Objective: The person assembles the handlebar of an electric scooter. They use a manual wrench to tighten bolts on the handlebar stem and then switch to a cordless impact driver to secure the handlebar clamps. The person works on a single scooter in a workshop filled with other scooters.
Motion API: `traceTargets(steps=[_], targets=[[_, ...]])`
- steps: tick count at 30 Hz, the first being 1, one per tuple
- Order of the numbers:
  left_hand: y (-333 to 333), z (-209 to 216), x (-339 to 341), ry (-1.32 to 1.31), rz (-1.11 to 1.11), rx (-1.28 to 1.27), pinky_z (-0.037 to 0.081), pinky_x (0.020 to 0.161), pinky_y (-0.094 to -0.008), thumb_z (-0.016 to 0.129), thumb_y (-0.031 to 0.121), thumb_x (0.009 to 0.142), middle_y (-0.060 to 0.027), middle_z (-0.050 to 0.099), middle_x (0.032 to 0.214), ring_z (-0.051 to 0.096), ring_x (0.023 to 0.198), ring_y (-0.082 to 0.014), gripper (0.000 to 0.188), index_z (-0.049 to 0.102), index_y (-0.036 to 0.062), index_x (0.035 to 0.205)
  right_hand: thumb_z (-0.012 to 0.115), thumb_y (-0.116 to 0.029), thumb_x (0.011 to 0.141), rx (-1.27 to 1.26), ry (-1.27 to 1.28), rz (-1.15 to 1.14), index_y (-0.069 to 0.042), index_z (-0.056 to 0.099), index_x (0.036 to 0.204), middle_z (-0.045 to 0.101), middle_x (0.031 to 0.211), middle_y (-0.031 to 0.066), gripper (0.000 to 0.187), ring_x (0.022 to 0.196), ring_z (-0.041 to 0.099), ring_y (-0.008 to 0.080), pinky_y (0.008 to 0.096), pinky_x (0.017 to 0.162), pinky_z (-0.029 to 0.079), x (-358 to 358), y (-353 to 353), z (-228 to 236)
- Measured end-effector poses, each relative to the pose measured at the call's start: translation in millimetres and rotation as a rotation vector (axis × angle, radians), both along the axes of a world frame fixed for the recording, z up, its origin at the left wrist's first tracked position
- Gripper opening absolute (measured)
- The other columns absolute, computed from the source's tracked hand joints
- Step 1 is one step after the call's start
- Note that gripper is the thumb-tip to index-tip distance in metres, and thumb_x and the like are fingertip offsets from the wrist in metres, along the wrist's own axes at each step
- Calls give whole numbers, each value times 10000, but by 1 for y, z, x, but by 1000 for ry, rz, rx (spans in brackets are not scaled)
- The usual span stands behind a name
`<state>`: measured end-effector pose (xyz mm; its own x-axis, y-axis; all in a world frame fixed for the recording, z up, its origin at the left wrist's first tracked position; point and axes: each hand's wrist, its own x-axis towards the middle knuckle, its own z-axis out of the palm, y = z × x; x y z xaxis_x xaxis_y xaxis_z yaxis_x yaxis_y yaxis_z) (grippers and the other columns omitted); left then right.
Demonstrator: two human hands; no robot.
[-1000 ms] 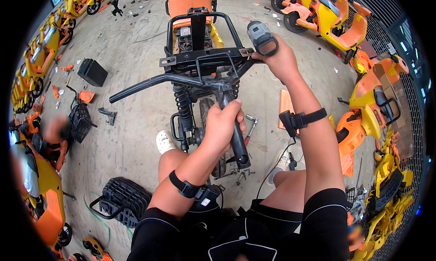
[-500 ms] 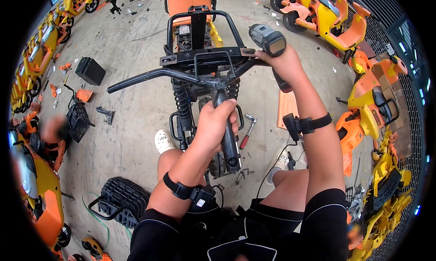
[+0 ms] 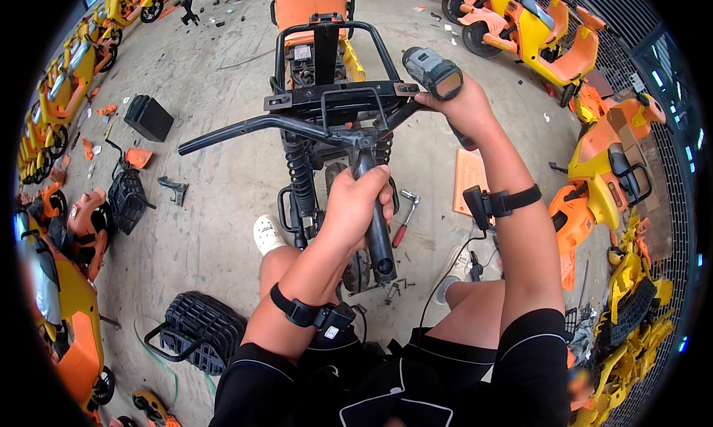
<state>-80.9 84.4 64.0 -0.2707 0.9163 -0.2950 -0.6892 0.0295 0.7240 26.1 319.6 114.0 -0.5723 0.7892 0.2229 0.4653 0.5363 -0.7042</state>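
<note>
- A left hand (image 3: 358, 204) wrapped around the black tube (image 3: 381, 258) of a handlebar (image 3: 234, 132), above a wheel (image 3: 356, 272).
- A right hand (image 3: 464, 104) gripped a gray power drill (image 3: 432, 72) near the handlebar's right side; whether it touched the bar was unclear.
- A red-handled wrench (image 3: 399, 236) lay on the floor (image 3: 223, 212).

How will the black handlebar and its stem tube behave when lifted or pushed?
The handlebar is likely stiff: it and its stem tube look like rigid metal tubing. Pushed at one end, it may twist, since the left hand grips the narrow stem while the handlebar spreads wide.
</note>
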Motion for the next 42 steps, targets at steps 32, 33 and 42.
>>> traceTargets(steps=[32, 33, 42], targets=[[3, 10, 5, 104, -20, -95, 464, 465, -324, 579, 172, 949, -31, 549, 654, 545, 507, -148, 174, 540, 47, 834, 717, -30, 791, -499, 414, 5, 9, 657, 1136, 723, 1022, 88, 353, 819, 667, 162, 306, 747, 524, 69, -53, 11], [3, 7, 7, 99, -25, -86, 462, 466, -321, 579, 183, 954, -28, 549, 654, 546, 509, -146, 185, 539, 52, 829, 715, -29, 792, -495, 436, -3, 9, 655, 1138, 723, 1021, 88, 353, 817, 667, 162, 306, 745, 524, 73, -57, 7], [-1, 6, -1, 80, -51, -95, 459, 467, -321, 589, 204, 960, -22, 550, 656, 544, 510, -142, 192, 532, 71, 834, 736, -2, 784, -567, 602, -122, 30, 654, 1132, 733, 1018, 118, 360, 795, 693, 172, 301, 721, 549, 95, -96, -27]])
